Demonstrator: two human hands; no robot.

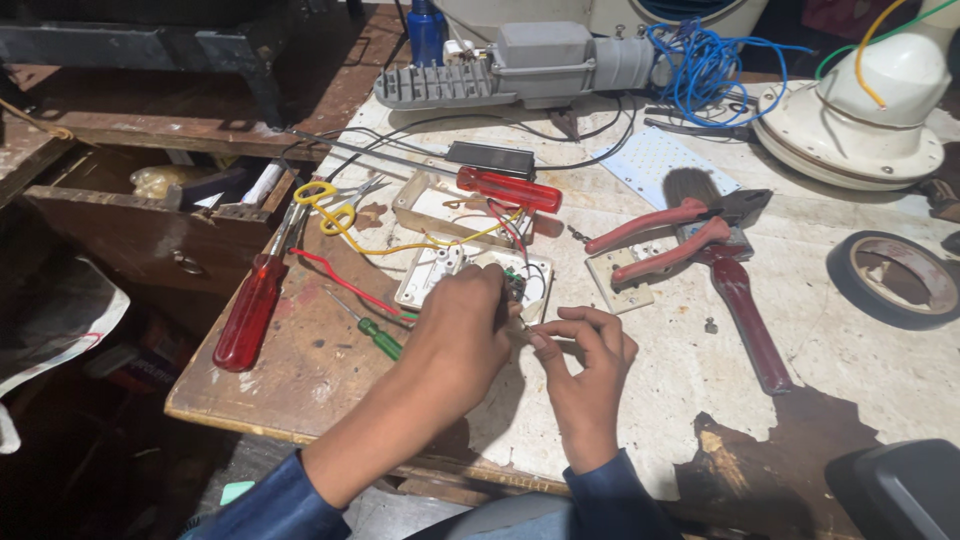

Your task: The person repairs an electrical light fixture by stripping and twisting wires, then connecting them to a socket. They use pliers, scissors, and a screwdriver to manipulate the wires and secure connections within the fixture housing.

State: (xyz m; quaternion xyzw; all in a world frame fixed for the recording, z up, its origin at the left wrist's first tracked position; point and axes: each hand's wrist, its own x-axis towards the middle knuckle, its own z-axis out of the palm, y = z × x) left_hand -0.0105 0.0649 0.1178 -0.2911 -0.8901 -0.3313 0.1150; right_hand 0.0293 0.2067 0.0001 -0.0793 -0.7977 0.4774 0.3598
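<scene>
- I log the left hand [468,325]: forearm in a dark blue sleeve rising from the lower left, wrist bent, knuckles toward the camera, fingers curled down over the near edge of the white switch box [472,275]. I cannot tell what, if anything, sits inside that grip.
- Right hand [588,352]: forearm coming up from the bottom centre, palm turned left, thumb and forefinger pinched together close to the left hand's fingers. Something very small may be between them; it is too small for me to name. The other 3 fingers are loosely bent.
- White switch box: lying on the worn workbench [880,375], just ahead of both hands, open side up, with red, yellow and black wires trailing out of it.
- Small green screwdriver [378,337]: flat on the bench, just left of the left wrist.
- Large red screwdriver [252,305]: at the left bench edge, well apart from the hands.
- Red-handled pliers [672,232]: right of the box, resting across a paintbrush [735,290].
- Roll of black tape [893,278]: far right.
- Yellow-handled scissors [325,203]: beyond the box, left.
</scene>
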